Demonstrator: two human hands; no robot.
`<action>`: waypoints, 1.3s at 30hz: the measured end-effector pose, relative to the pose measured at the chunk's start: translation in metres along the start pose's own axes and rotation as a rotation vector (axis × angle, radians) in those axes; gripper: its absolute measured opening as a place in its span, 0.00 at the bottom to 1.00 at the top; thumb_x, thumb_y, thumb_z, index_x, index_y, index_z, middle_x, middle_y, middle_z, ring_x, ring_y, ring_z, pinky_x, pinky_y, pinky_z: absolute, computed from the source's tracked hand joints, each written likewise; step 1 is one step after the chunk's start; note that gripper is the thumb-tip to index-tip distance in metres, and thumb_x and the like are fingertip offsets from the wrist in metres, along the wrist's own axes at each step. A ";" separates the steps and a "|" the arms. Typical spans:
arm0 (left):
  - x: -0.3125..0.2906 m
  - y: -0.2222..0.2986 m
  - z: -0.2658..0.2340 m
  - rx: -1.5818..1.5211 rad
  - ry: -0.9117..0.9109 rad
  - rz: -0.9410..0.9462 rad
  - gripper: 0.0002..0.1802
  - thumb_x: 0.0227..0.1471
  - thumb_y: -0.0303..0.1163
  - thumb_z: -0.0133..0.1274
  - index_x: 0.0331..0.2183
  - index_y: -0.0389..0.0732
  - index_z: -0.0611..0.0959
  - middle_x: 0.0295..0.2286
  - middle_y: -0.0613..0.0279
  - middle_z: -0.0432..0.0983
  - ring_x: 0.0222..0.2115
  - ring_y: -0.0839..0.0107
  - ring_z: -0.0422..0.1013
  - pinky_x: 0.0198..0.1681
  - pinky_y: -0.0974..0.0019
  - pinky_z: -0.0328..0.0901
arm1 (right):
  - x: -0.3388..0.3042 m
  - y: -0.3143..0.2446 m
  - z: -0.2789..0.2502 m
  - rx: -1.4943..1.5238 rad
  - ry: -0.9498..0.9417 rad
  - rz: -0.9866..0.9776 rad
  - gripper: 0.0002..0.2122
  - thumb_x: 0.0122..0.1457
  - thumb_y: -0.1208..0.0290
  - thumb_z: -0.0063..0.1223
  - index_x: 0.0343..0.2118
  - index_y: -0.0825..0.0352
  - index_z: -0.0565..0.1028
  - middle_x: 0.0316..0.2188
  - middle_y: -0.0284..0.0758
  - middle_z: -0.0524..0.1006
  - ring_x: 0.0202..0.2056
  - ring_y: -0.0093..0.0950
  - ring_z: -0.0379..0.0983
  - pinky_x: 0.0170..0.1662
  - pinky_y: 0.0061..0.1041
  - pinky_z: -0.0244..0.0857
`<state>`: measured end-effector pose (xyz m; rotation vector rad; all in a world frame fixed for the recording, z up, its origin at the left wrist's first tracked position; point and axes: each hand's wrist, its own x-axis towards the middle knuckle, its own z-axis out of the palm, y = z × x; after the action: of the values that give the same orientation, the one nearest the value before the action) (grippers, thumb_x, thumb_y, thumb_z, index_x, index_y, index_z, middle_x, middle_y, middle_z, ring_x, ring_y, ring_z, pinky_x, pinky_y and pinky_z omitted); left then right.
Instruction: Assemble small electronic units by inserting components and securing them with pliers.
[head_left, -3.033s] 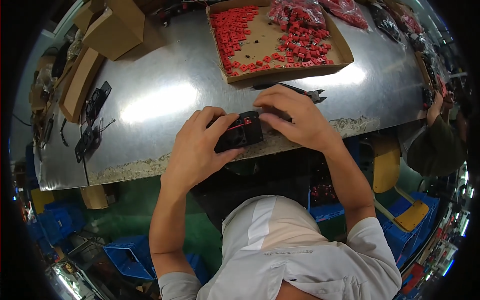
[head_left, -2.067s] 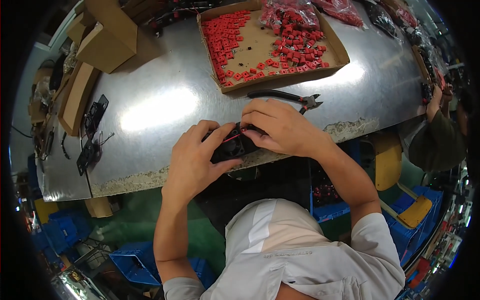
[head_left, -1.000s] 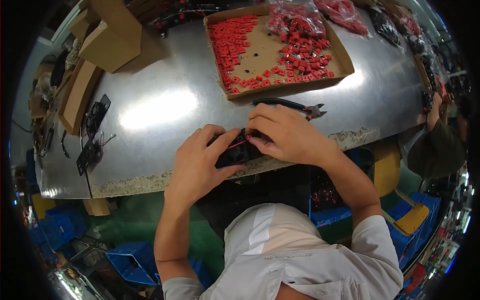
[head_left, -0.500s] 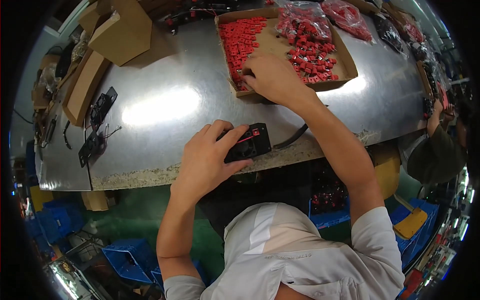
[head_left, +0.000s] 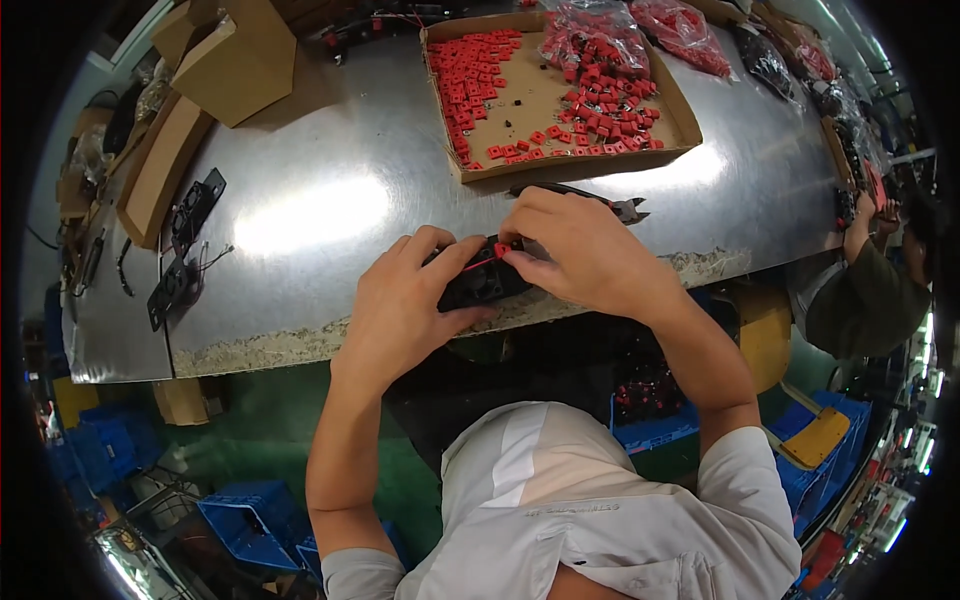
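Note:
My left hand is closed round the left part of a black fan assembly at the table's front edge, thumb below and fingers on top. A red wire runs across the fan. My right hand reaches in from the right, and its thumb and fingers pinch a small red connector piece against the fan's upper right part. The fingers hide the exact contact. Just behind the right hand lies a pair of cutting pliers with dark handles, partly covered by that hand.
A shallow cardboard tray holds many loose red pieces and a clear bag of them. Fan brackets with wires lie to the left, near an open carton. Blue crates stand below; another person's sleeve shows at right.
My right hand has moved from the tray's left part back toward me to the fan assembly, uncovering the tray's front and the pliers. My left hand keeps its hold on the fan.

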<state>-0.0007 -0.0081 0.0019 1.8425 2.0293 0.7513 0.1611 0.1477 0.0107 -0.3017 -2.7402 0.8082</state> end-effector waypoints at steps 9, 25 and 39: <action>0.002 0.002 0.000 0.007 -0.012 0.008 0.34 0.34 0.36 0.70 0.47 0.46 0.79 0.37 0.60 0.72 0.36 0.57 0.71 0.39 0.57 0.68 | 0.001 -0.009 -0.011 -0.222 -0.212 0.038 0.16 0.51 0.70 0.61 0.42 0.69 0.73 0.38 0.40 0.71 0.40 0.42 0.72 0.43 0.38 0.66; 0.004 0.004 -0.002 0.028 -0.016 0.011 0.35 0.32 0.33 0.70 0.48 0.44 0.80 0.37 0.58 0.74 0.36 0.58 0.72 0.39 0.61 0.69 | -0.052 0.029 0.012 -0.267 0.122 0.252 0.51 0.40 0.43 0.68 0.64 0.68 0.56 0.54 0.46 0.61 0.57 0.44 0.56 0.61 0.45 0.49; 0.001 0.001 -0.001 0.057 0.005 0.034 0.33 0.37 0.36 0.69 0.49 0.46 0.78 0.38 0.59 0.73 0.35 0.58 0.72 0.39 0.58 0.68 | -0.060 -0.039 0.027 0.406 0.150 -0.070 0.34 0.40 0.49 0.71 0.44 0.71 0.74 0.42 0.39 0.75 0.28 0.28 0.72 0.28 0.22 0.66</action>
<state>-0.0004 -0.0076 0.0039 1.9125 2.0474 0.7154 0.2047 0.0858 -0.0015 -0.1716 -2.3640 1.2366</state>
